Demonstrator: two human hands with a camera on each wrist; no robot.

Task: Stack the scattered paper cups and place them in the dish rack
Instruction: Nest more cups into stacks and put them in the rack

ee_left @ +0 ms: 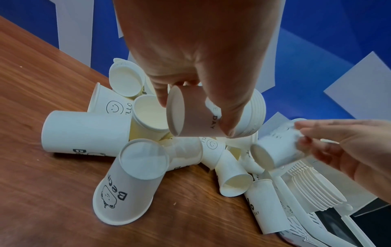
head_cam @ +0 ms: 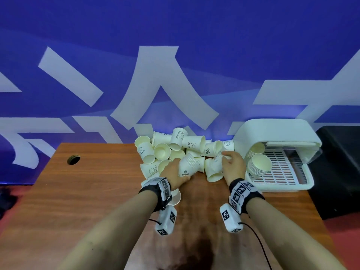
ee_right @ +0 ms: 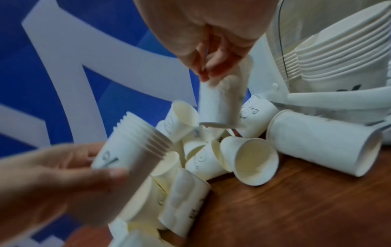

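Left hand [head_cam: 174,173]: fingers curled round a nested stack [head_cam: 187,166] of paper cups, held on its side with rims toward the right, above the worktop [head_cam: 97,188] just in front of the pile. Right hand [head_cam: 232,166]: fingertips pinch a single cup [ee_right: 220,103] by its base end, mouth down, lifted clear above the loose pile; the image is blurred there, so the exact grip is unclear.

Loose cups [head_cam: 161,151] lie heaped at the worktop's far edge, middle to right, most on their sides, one or two mouth-down. Dish rack [head_cam: 280,172] sits at the far right corner; two finished stacks [head_cam: 259,166] already lie in it.

Risks, as judged:
- The single cup is held mouth-down while the stack lies sideways. It needs turning before it will nest; a misaligned push could crumple a rim or jam it crooked.
- The pinch is light and near one end. Thin paper may slip out or dent.
- The stack is gripped near its base; a hard push from the rim side could telescope it or knock the outer cups loose.
- The pile sits against the far edge; a nudge from either wrist could roll cups off the worktop.
- One cup [head_cam: 176,197] lies under the left wrist and could be swept toward the near edge.
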